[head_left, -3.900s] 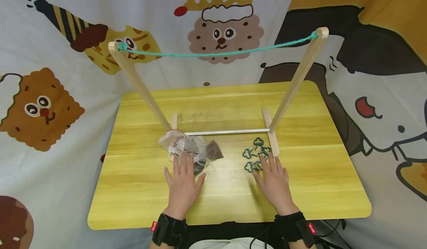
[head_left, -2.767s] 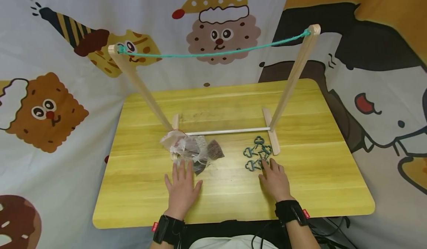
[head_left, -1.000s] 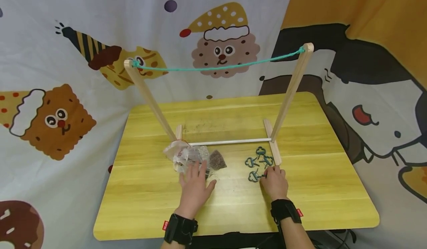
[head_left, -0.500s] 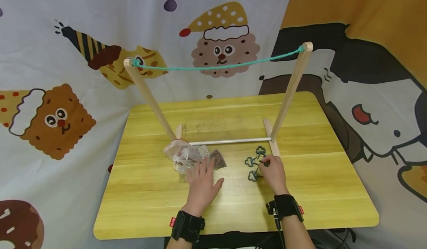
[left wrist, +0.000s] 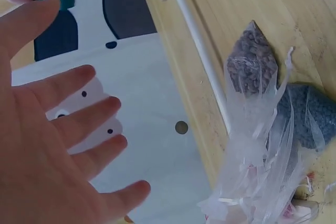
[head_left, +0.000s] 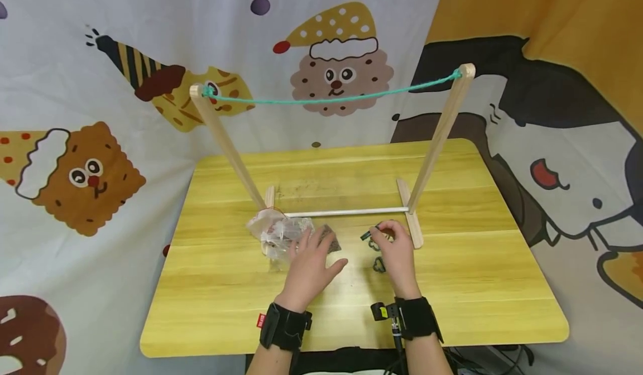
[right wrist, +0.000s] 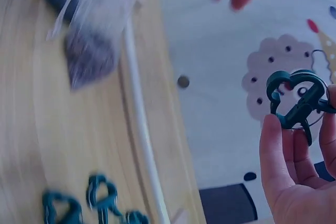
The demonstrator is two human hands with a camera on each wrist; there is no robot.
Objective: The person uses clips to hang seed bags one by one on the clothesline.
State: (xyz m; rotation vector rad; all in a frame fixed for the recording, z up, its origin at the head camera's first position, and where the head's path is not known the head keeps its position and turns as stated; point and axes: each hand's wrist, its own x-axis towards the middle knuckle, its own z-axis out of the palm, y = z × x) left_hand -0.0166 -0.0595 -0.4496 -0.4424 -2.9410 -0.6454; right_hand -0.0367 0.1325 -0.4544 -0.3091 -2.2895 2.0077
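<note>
A green clip (right wrist: 296, 100) is pinched in the right hand (head_left: 395, 254), lifted off the yellow table (head_left: 452, 285).

The left hand (head_left: 310, 263) is held flat with fingers spread and relaxed, gripping nothing, just above the clear bags of beans (head_left: 283, 234). More green clips (right wrist: 100, 203) are left on the table beside the white rod (head_left: 346, 212) of the wooden rack (head_left: 442, 129).
</note>
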